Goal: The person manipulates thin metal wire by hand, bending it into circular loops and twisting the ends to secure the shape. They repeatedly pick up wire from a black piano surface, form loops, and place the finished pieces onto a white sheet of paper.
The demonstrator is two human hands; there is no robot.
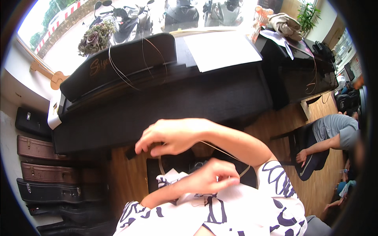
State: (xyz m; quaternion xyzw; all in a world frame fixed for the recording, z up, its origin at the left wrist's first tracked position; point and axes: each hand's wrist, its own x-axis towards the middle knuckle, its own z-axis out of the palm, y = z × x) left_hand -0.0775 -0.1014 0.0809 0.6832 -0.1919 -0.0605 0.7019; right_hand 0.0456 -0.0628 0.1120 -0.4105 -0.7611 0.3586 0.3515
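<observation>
My forearms cross in front of my chest. My right hand (173,135), the farther one, reaches over to the left with its fingers curled and thumb tucked under. Close to my body, my left hand (218,177) points right, closed, thumb against fingers. A thin pale string (226,152) bends in a loop behind and between my arms. One stretch meets the fingertips of my left hand, and another shows just below my right thumb. The grip points are partly hidden. Beyond my hands stands a black piano (157,106) with its lid down.
Thin wires (120,72) loop over the piano's music stand. White sheets (220,49) lie on top. Black and brown instrument cases (37,147) line the left wall. A seated person (328,133) is at right. Near my right fingers is a small dark object (130,153).
</observation>
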